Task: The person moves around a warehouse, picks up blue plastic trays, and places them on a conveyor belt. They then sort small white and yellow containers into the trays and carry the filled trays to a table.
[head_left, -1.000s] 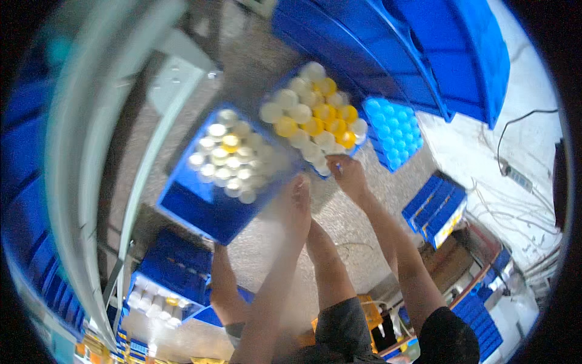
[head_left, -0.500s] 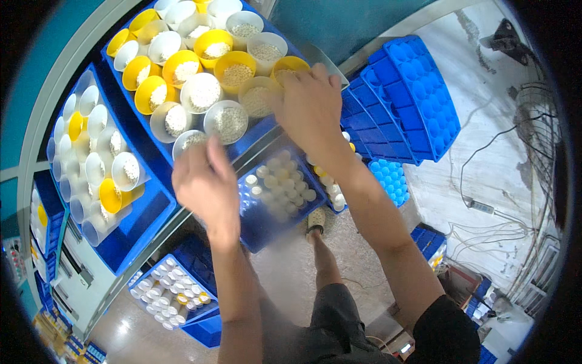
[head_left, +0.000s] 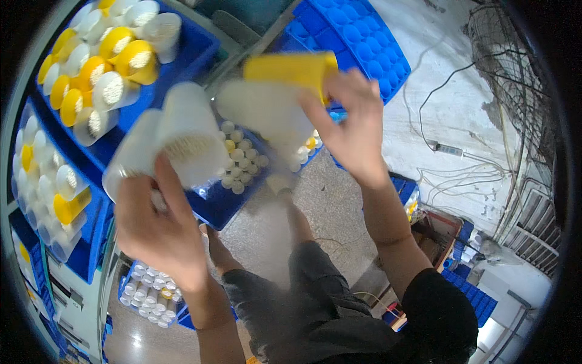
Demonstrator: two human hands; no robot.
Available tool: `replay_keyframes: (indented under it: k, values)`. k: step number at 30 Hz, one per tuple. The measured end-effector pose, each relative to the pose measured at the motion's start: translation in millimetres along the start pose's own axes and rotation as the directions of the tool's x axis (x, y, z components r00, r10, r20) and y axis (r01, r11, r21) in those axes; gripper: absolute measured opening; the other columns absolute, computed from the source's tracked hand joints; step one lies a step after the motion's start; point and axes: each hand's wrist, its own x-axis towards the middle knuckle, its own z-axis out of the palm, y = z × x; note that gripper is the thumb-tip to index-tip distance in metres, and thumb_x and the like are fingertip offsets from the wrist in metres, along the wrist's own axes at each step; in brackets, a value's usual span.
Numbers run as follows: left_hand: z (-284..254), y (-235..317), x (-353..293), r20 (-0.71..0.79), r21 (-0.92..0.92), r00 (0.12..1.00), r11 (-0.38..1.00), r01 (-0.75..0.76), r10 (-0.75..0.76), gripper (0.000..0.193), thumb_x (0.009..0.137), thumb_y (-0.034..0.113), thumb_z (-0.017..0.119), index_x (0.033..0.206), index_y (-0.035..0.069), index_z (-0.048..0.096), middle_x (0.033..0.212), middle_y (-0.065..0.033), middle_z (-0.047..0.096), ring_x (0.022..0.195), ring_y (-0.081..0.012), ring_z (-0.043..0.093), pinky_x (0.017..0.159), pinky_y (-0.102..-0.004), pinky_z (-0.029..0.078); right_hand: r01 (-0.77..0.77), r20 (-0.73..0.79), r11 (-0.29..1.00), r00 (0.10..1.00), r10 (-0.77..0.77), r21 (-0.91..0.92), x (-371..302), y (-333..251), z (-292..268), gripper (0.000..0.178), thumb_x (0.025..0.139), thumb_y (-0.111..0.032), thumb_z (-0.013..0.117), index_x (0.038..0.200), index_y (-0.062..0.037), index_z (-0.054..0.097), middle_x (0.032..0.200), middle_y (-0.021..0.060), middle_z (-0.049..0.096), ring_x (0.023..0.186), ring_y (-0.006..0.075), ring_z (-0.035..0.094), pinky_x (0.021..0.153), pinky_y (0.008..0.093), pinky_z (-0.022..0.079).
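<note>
My left hand is closed around two translucent white cups held side by side, an outer cup and an inner cup. Pale pellets show through the inner cup's wall. My right hand grips a yellow cup and a translucent white cup, both tipped sideways and smeared by motion. What those two contain cannot be made out. At the upper left, a blue tray carries several white and yellow cups filled with white pellets.
Another blue tray of cups stands at the left. Below my hands, a blue crate holds white-topped pieces. Stacked blue trays with round pockets lean at the upper right. Cables trail at the right; another crate of white cups sits lower left.
Both hands have lifted cups out of the near edge of the upper tray and drawn them away from it. The view has swung to the right, so the trays appear farther left.
</note>
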Motion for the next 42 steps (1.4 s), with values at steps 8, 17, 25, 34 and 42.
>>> replay_keyframes:
  k: [8, 17, 25, 34, 42]
  values:
    - [181.2, 4.7, -257.5, 0.573, -0.013, 0.815, 0.994, 0.112, -0.085, 0.017, 0.084, 0.017, 0.071, 0.071, 0.008, 0.062, 0.073, -0.0098, 0.063, 0.065, -0.0292, 0.064, 0.057, -0.0405, 0.051, -0.297, 0.504, 0.88, 0.732, 0.459, -0.369, -267.5, 211.2, 82.7, 0.018, 0.081, -0.024, 0.072, 0.083, -0.0058, 0.071, 0.083, 0.0096, 0.069, 0.084, 0.0274, 0.061, 0.078, 0.0423, 0.041]
    - [502.6, -42.3, -556.9, 0.63, 0.047, 0.721, 0.941, 0.335, -0.288, 0.033, 0.094, 0.027, 0.065, 0.075, 0.001, 0.063, 0.075, -0.0159, 0.063, 0.066, -0.0324, 0.063, 0.06, -0.0433, 0.048, -0.292, 0.373, 0.852, 0.802, 0.466, -0.435, -464.8, 461.6, 288.3, 0.02, 0.082, -0.025, 0.069, 0.091, -0.0073, 0.068, 0.094, 0.0086, 0.07, 0.096, 0.0286, 0.061, 0.083, 0.0452, 0.039]
    - [571.6, -42.8, -568.0, 0.637, 0.032, 0.669, 0.881, 0.472, -0.381, 0.031, 0.096, 0.027, 0.063, 0.08, 0.0, 0.063, 0.077, -0.0177, 0.064, 0.069, -0.0343, 0.063, 0.063, -0.0443, 0.049, -0.251, 0.493, 0.89, 0.759, 0.425, -0.381, -477.4, 509.5, 338.8, 0.021, 0.083, -0.029, 0.07, 0.091, -0.0095, 0.068, 0.093, 0.0082, 0.068, 0.098, 0.027, 0.059, 0.081, 0.0451, 0.04]
    - [552.7, -42.9, -524.2, 0.884, 0.07, 0.342, 0.812, 0.58, -0.32, 0.022, 0.091, 0.028, 0.063, 0.098, 0.008, 0.068, 0.093, -0.0172, 0.069, 0.087, -0.0378, 0.065, 0.074, -0.0465, 0.05, -0.42, 0.416, 0.832, 0.726, 0.548, -0.362, -459.2, 418.1, 289.3, 0.021, 0.087, -0.02, 0.066, 0.105, -0.0088, 0.066, 0.106, 0.0126, 0.065, 0.106, 0.0329, 0.058, 0.089, 0.0476, 0.042]
    - [250.0, -88.9, -321.0, 0.729, -0.087, 0.6, 0.826, 0.557, -0.329, 0.019, 0.089, 0.013, 0.066, 0.105, 0.005, 0.068, 0.095, -0.0154, 0.067, 0.084, -0.0299, 0.066, 0.073, -0.0392, 0.053, -0.545, 0.588, 0.819, 0.727, 0.355, 0.18, -322.2, 172.3, 195.6, 0.012, 0.091, -0.005, 0.063, 0.102, -0.001, 0.065, 0.091, 0.013, 0.066, 0.079, 0.0255, 0.064, 0.069, 0.0358, 0.05]
